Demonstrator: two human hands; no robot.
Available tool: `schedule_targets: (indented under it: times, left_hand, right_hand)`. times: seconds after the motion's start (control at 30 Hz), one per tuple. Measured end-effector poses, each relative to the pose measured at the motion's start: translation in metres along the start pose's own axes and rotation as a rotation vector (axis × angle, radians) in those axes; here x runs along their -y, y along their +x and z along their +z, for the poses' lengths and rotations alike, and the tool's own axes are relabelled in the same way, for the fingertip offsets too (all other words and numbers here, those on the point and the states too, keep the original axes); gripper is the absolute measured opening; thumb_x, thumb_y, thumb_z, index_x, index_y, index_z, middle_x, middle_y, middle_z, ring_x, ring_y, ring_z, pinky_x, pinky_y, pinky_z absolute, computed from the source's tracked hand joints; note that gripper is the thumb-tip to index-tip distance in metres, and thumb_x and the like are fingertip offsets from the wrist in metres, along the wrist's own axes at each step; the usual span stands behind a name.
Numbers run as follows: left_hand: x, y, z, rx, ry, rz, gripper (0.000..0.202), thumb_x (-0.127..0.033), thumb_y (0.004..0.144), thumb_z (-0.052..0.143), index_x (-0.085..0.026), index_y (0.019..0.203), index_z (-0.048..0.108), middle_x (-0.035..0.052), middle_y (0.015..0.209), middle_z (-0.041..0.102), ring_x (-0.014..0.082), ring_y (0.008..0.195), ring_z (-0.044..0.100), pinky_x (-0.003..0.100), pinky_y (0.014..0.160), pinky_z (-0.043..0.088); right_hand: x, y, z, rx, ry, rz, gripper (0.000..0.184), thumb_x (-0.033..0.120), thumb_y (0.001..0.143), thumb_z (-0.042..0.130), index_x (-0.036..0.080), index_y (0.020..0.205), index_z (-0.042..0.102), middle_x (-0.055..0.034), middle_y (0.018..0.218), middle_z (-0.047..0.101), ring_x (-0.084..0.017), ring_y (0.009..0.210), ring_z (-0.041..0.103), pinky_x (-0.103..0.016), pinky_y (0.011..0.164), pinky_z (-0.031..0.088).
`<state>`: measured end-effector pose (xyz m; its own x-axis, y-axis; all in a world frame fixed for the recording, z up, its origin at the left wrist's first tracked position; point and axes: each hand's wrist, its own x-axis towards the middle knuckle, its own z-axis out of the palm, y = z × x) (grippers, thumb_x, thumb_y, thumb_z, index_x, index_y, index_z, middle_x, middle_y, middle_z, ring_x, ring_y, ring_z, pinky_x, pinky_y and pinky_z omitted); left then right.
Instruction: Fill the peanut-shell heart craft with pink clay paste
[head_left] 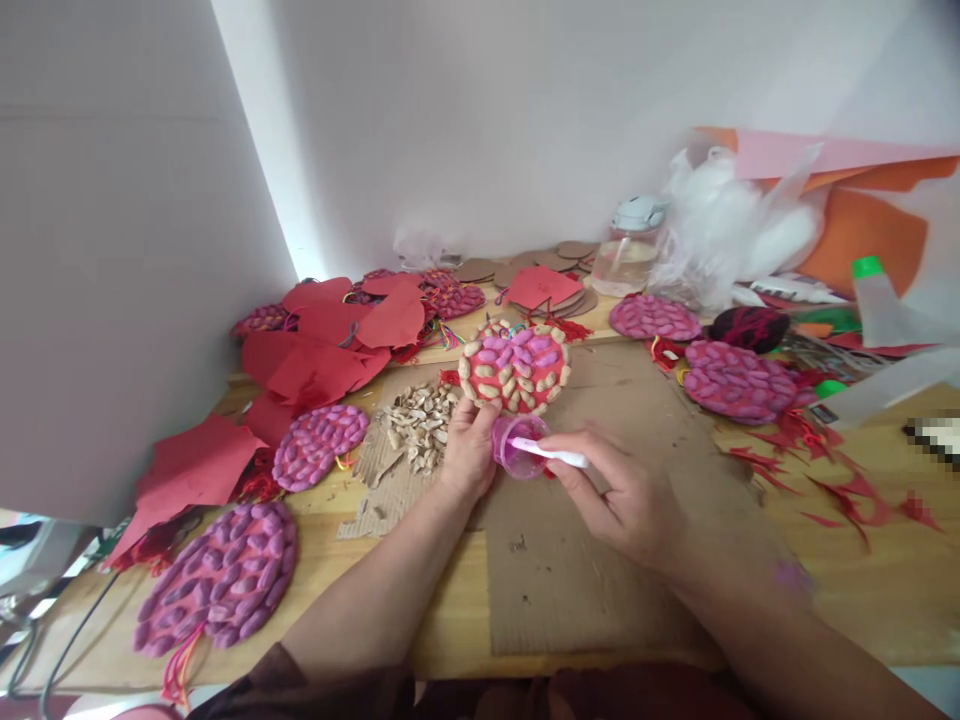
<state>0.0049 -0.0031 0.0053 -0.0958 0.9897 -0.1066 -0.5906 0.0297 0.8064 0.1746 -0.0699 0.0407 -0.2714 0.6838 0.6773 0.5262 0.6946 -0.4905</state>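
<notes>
My left hand (pixel 469 450) grips the lower edge of a round red disc (pixel 514 368) covered with peanut shells, some painted pink and some bare. It also steadies a small clear cup of pink paint (pixel 519 446) against its fingers. My right hand (pixel 622 490) pinches a white brush handle (pixel 559 456) whose tip dips into the cup. Both hands rest over a sheet of brown cardboard (pixel 600 560).
A heap of loose peanut shells (pixel 420 425) lies left of my hand. Finished pink shell discs (pixel 319 445) (pixel 221 580) (pixel 735 380) (pixel 654 317), red paper pieces (pixel 330 345), a clear jar (pixel 628 258), a white bag (pixel 720 230) and orange sheets (pixel 862 230) crowd the wooden table (pixel 862 590).
</notes>
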Motion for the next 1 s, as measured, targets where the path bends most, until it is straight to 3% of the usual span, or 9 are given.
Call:
schedule_targets:
  times: [0.27,0.53,0.73,1.0]
  left_hand:
    - [0.010,-0.004,-0.002,0.070,0.014,0.056,0.036,-0.036,0.074,0.091,-0.023,0.103,0.076,0.0021,0.106,0.080,0.0173,0.089,0.071,0.029,0.085,0.055]
    - [0.019,-0.002,-0.002,0.109,-0.058,0.043,0.042,-0.041,0.070,0.095,-0.021,0.102,0.078,0.0046,0.104,0.080,0.0197,0.089,0.071,0.034,0.090,0.055]
    - [0.022,0.001,-0.003,0.113,-0.042,0.058,0.043,-0.045,0.071,0.095,-0.019,0.101,0.078,0.0037,0.099,0.079,0.0176,0.085,0.068,0.032,0.086,0.053]
    - [0.020,0.000,-0.004,0.106,-0.023,0.046,0.038,-0.040,0.070,0.095,-0.019,0.097,0.078,0.0029,0.100,0.080,0.0154,0.082,0.068,0.028,0.081,0.053]
  right_hand:
    - [-0.007,-0.008,0.012,0.062,-0.118,-0.026,0.020,0.017,0.101,0.060,0.025,0.116,0.072,-0.0045,0.099,0.080,-0.021,0.088,0.076,-0.034,0.076,0.060]
    - [-0.008,-0.008,0.014,0.015,-0.073,-0.059,0.017,0.025,0.103,0.060,0.027,0.114,0.073,-0.0002,0.094,0.080,-0.016,0.077,0.078,-0.026,0.066,0.060]
    - [-0.014,-0.010,0.015,0.003,-0.157,-0.096,0.019,0.025,0.105,0.058,0.026,0.116,0.073,-0.0013,0.099,0.080,-0.016,0.086,0.078,-0.027,0.078,0.059]
    - [-0.010,-0.013,0.016,0.021,-0.109,-0.010,0.017,0.022,0.103,0.060,0.024,0.113,0.073,-0.0011,0.098,0.078,-0.016,0.088,0.076,-0.026,0.080,0.057]
